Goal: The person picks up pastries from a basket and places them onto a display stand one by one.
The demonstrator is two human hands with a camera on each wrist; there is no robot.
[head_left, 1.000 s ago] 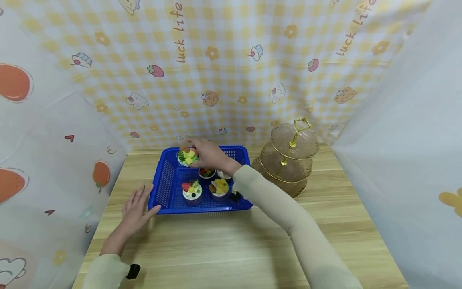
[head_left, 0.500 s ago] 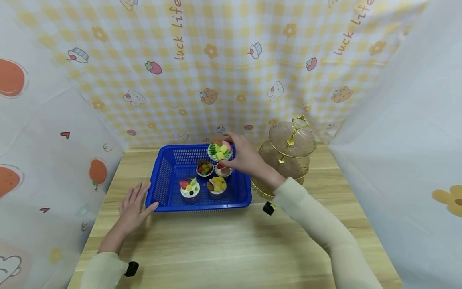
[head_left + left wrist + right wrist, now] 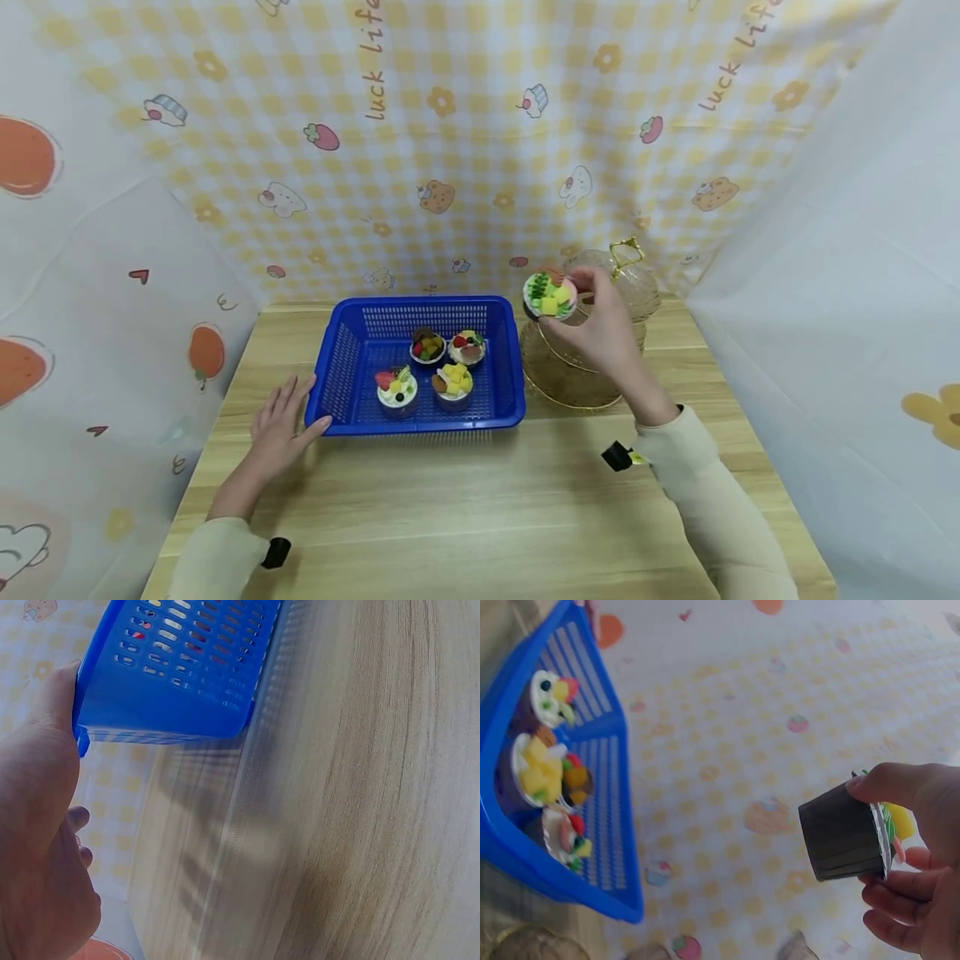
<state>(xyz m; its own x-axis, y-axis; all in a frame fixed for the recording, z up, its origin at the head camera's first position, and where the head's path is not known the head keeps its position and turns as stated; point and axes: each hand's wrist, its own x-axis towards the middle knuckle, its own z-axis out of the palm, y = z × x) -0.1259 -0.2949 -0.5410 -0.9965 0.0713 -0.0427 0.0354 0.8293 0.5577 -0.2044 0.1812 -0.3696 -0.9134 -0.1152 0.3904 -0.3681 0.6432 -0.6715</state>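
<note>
My right hand (image 3: pixel 603 329) pinches a dessert cup (image 3: pixel 550 296) by its rim, in front of the tiered stand. Yellow cubes and green bits top the cup, and its dark side (image 3: pixel 844 836) shows in the right wrist view. My left hand (image 3: pixel 279 423) touches the left front corner of the blue basket (image 3: pixel 420 427), thumb on the rim and fingers spread. Inside the basket stand a cup with a strawberry slice (image 3: pixel 397 392), a cup with yellow cubes (image 3: pixel 453 385), a dark-fruit cup (image 3: pixel 427 346) and a cream cup with berries (image 3: pixel 467 347).
A three-tier stand (image 3: pixel 570 387) of amber plates with a gold handle (image 3: pixel 627 252) is right of the basket, partly hidden by my right hand. The wooden table (image 3: pixel 450 517) extends in front. A checked cloth (image 3: pixel 480 167) hangs close behind.
The right hand has lifted the dessert cup out of the basket's back left and carried it rightward, past the basket's edge, to the stand. The left hand has stayed at the basket's corner.
</note>
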